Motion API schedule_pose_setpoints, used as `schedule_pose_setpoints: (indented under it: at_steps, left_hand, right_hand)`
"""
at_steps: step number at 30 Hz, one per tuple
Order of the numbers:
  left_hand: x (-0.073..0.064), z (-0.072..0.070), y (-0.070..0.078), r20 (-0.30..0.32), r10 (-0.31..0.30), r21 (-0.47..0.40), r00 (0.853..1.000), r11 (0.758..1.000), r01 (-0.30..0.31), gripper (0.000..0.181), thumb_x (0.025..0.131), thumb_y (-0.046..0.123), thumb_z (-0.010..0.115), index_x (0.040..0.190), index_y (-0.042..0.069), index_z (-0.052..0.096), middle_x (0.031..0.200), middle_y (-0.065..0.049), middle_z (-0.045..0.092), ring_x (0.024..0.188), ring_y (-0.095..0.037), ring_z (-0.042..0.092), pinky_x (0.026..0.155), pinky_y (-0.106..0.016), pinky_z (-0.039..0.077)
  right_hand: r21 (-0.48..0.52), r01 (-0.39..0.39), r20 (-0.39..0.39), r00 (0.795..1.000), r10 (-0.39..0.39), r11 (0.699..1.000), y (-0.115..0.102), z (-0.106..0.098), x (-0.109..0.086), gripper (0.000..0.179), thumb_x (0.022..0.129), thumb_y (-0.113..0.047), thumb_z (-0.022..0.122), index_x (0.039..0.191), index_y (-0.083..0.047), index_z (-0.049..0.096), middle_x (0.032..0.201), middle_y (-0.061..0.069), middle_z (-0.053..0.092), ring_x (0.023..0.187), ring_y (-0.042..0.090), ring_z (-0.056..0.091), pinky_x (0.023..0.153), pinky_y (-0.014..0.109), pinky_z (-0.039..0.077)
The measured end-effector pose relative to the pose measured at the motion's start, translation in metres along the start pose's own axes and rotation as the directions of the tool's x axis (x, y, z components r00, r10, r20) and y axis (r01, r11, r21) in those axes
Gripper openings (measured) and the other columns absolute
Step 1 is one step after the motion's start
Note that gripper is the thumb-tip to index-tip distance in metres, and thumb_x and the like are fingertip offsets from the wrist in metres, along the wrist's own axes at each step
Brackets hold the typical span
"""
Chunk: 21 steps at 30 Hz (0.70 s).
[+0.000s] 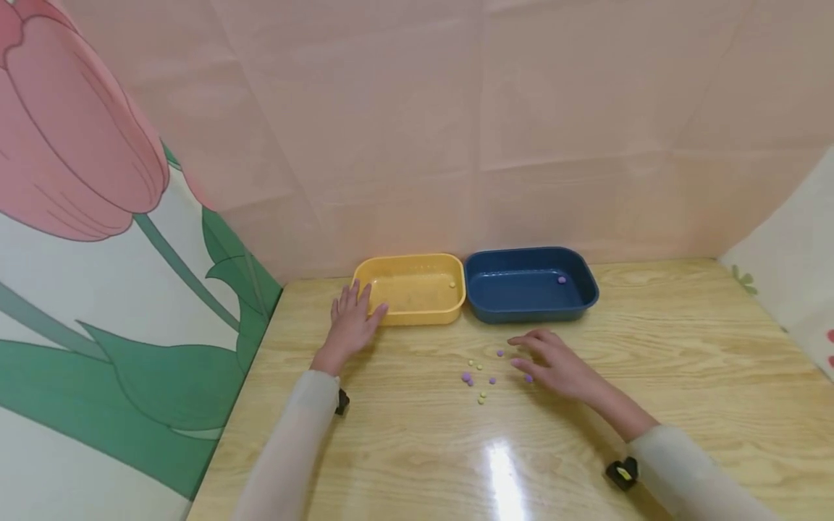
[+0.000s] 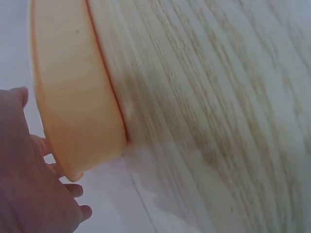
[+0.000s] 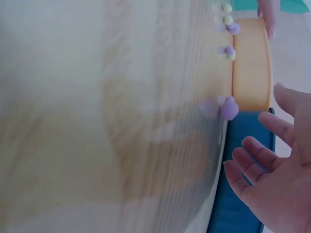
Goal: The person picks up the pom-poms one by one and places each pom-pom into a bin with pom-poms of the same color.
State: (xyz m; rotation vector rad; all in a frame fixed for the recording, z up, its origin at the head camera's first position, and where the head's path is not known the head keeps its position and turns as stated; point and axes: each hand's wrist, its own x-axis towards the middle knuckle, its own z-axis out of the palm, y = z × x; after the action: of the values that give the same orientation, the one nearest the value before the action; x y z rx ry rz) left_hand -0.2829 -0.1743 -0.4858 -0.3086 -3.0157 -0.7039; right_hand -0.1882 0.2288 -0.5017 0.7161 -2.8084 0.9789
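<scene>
head camera sees both of my arms reach over a shiny wood tabletop (image 1: 404,434). my left hand (image 1: 350,325) is at the left front corner of a yellow tray (image 1: 417,318), with the fingers spread and the thumb by the front edge. left wrist camera shows those fingers around the tray's rim. my right hand (image 1: 554,365) is in front of a blue tray (image 1: 528,316), with the thumb and fingers apart and nothing between them. the two trays sit side by side, by a pink sheet (image 1: 469,145). one yellow ball (image 1: 452,285) is inside the yellow tray, near its right end. one purple ball (image 1: 562,280) is inside the blue tray, on its right side too. in front of the trays, some little balls lie on the wood. i count four loose yellow balls (image 1: 483,394) and five loose purple balls (image 1: 466,377). one of the purple ones is right by my right thumb. a big pink flower picture (image 1: 85,130) is on my left. my sleeves (image 1: 293,420) are pale.
</scene>
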Motion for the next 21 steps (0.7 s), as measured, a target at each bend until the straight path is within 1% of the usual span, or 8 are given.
schedule_pose_setpoints:
  at_steps: [4, 7, 12, 18, 21]
  left_hand:
    - [0.001, 0.001, -0.001, -0.002, -0.014, 0.001, 1.000, 1.000, 0.014, 0.073, 0.107, 0.055, 0.034, 0.162, 0.009, 0.021, 0.169, -0.019, 0.005, 0.155, -0.039, -0.005, 0.121, -0.062, -0.001]
    - [0.002, 0.002, -0.002, -0.002, -0.013, 0.009, 1.000, 1.000, 0.013, 0.072, 0.107, 0.054, 0.034, 0.162, 0.009, 0.021, 0.169, -0.020, 0.005, 0.155, -0.040, -0.005, 0.121, -0.063, 0.000]
    - [0.004, 0.003, -0.002, -0.014, -0.017, 0.013, 1.000, 1.000, 0.017, 0.073, 0.107, 0.055, 0.034, 0.162, 0.009, 0.022, 0.168, -0.021, 0.007, 0.155, -0.041, -0.004, 0.120, -0.064, 0.002]
    - [0.004, 0.004, -0.004, 0.001, -0.029, 0.023, 1.000, 0.999, 0.029, 0.075, 0.106, 0.057, 0.033, 0.162, 0.008, 0.019, 0.169, -0.020, 0.005, 0.154, -0.042, -0.004, 0.120, -0.065, 0.001]
    - [0.005, 0.004, -0.004, 0.004, -0.029, 0.019, 1.000, 0.999, 0.029, 0.078, 0.106, 0.058, 0.033, 0.162, 0.006, 0.017, 0.169, -0.020, 0.003, 0.154, -0.042, -0.005, 0.120, -0.064, -0.001]
  right_hand:
    - [0.020, 0.005, 0.026, 1.000, -0.005, 1.000, -0.005, 0.004, 0.005, 0.034, 0.098, -0.023, 0.069, 0.127, -0.007, 0.069, 0.115, 0.013, 0.064, 0.103, 0.028, 0.059, 0.087, 0.048, 0.050]
    - [0.023, 0.006, 0.043, 0.999, -0.007, 1.000, -0.007, 0.007, 0.009, 0.031, 0.098, -0.023, 0.068, 0.125, -0.007, 0.070, 0.111, 0.011, 0.065, 0.100, 0.025, 0.060, 0.085, 0.045, 0.051]
    - [0.026, 0.014, 0.065, 0.998, -0.016, 1.000, -0.010, 0.011, 0.015, 0.027, 0.098, -0.021, 0.069, 0.121, -0.007, 0.072, 0.107, 0.008, 0.066, 0.095, 0.023, 0.063, 0.082, 0.040, 0.054]
    - [0.024, 0.007, 0.097, 0.995, -0.009, 1.000, -0.013, 0.020, 0.019, 0.026, 0.097, -0.018, 0.069, 0.119, -0.006, 0.072, 0.102, 0.004, 0.067, 0.092, 0.018, 0.064, 0.080, 0.035, 0.054]
    - [0.019, 0.021, 0.098, 0.995, -0.023, 1.000, -0.016, 0.021, 0.021, 0.024, 0.096, -0.017, 0.071, 0.117, -0.006, 0.072, 0.098, 0.001, 0.068, 0.088, 0.015, 0.063, 0.078, 0.034, 0.054]
